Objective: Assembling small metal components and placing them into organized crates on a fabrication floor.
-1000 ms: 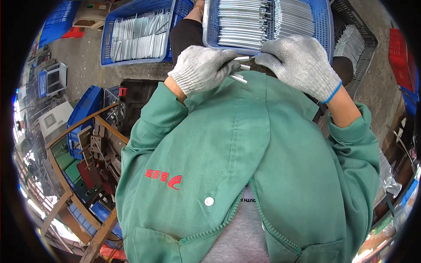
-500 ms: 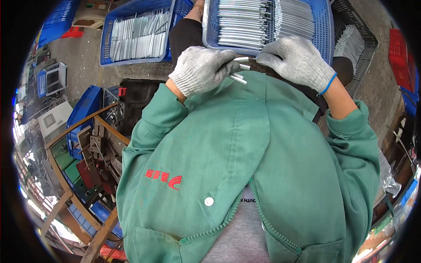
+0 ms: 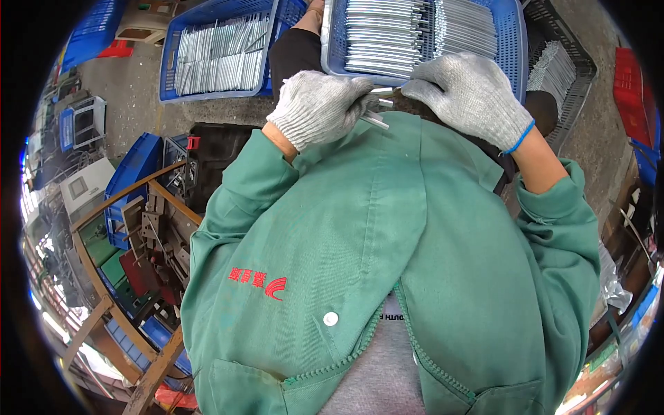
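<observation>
Several short silver metal rods (image 3: 375,120) stick out to the right of my left hand (image 3: 318,109), which is closed round them in a grey-white knit glove. My right hand (image 3: 470,100), in a like glove with a blue cuff edge, is beside the rod ends. Its thumb and fingers are bent together in a pinch at the tip of one rod; what is between them, if anything, is hidden. Just beyond both hands stands a blue plastic basket (image 3: 521,52) with two stacks of silver rods (image 3: 382,41) lying in it.
A second blue basket (image 3: 166,76) of rods stands at the far left. To the right, a black crate (image 3: 584,76) holds more rods. Red crates (image 3: 628,86) stand at the far right edge. A wooden frame (image 3: 111,207) and a dark open case (image 3: 221,155) are on my left.
My right hand has shifted slightly up and stays near the rod ends. The rods in my left hand have turned a little and sit closer together.
</observation>
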